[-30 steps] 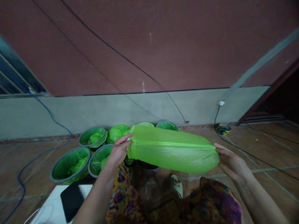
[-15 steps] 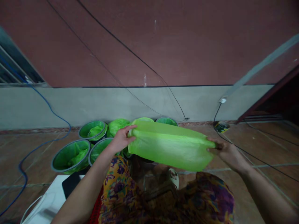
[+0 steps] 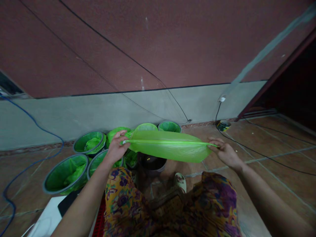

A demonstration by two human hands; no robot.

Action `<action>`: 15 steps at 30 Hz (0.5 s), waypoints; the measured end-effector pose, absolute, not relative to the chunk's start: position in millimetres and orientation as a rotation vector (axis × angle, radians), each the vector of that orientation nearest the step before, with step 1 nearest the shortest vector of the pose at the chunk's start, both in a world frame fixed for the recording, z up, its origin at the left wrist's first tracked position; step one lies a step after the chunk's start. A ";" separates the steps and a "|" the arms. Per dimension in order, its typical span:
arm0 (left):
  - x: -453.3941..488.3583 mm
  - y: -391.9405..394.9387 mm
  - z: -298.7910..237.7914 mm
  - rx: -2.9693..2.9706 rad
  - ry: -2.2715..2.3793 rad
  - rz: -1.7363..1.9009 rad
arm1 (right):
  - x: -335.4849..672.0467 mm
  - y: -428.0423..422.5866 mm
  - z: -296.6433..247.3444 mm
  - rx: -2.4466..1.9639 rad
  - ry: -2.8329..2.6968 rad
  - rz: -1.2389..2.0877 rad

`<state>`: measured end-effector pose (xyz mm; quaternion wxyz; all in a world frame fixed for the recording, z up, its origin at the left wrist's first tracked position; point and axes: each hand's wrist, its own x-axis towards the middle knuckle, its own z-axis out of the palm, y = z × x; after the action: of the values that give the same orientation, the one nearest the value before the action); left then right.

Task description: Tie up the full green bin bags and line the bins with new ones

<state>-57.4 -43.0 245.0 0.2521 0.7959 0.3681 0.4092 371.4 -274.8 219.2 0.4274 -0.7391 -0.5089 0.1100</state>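
Note:
A light green plastic bag (image 3: pixel 170 149) is stretched sideways in the air between my two hands. My left hand (image 3: pixel 117 144) pinches its left end, and my right hand (image 3: pixel 223 151) grips the gathered right end. Behind and below the bag stands a dark bucket (image 3: pixel 153 166) with a small yellow spot inside, partly covered by the bag. Beside my left forearm are several bins lined with green bags, among them a large one (image 3: pixel 65 174) at the front left and another (image 3: pixel 89 143) behind it.
A white surface (image 3: pixel 50 214) with a dark flat object (image 3: pixel 67 202) lies at lower left. A blue cable (image 3: pixel 37 161) runs over the floor at left. By the wall sits a small tin (image 3: pixel 223 125) next to a black cable (image 3: pixel 266 164). A slipper (image 3: pixel 180 181) shows below.
The bag has gone from broad and spread to a narrower shape, pulled taut with a straight fold along its length. The view has shifted right and tilted slightly.

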 end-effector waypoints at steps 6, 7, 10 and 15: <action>-61.4 -56.0 245.2 1.559 0.820 1.194 | 337.1 -274.1 218.3 -1.398 -0.714 0.562; -59.5 -59.0 245.7 1.553 0.834 1.227 | 332.2 -271.5 217.6 -1.391 -0.672 0.536; -52.3 -68.1 251.1 1.758 1.013 1.372 | 322.7 -262.0 216.7 -1.469 -0.647 0.332; -43.3 -77.1 262.8 2.128 1.509 1.346 | 318.4 -252.2 223.2 -1.681 -0.828 -0.144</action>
<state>-43.3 -77.1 262.8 0.1027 0.7212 0.5113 0.4559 318.4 -252.2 223.2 0.5901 -0.7221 -0.3557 -0.0617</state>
